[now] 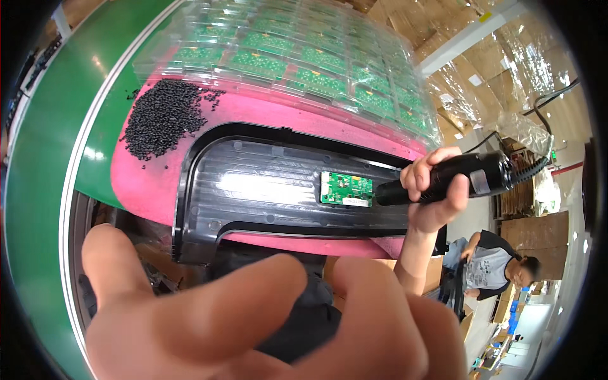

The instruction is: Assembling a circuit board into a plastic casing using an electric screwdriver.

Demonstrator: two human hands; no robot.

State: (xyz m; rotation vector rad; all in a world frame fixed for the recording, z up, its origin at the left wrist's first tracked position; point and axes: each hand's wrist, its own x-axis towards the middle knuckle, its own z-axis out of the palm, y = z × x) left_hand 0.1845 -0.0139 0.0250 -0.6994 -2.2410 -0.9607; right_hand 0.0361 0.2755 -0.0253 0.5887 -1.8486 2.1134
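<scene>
My right hand point(437, 187) is wrapped round a black electric screwdriver point(465, 177). The tool lies nearly level, its nose pointing left at the right end of a small green circuit board point(349, 189). That board rests inside a long black plastic housing point(266, 212) with raised, curved walls; whether the tip touches a screw is hidden. Very close to the camera, my left hand point(266, 323) fills the lower part of the picture, blurred, its fingers bent but apart. Nothing shows between them, and the hand covers the space in front of the housing.
A pink mat point(149, 190) lies under the housing, on a green worktop point(95, 63). A heap of small black screws point(164, 117) is at the left. Clear trays of green boards point(304, 57) are stacked behind. Another person point(494, 266) sits at the right.
</scene>
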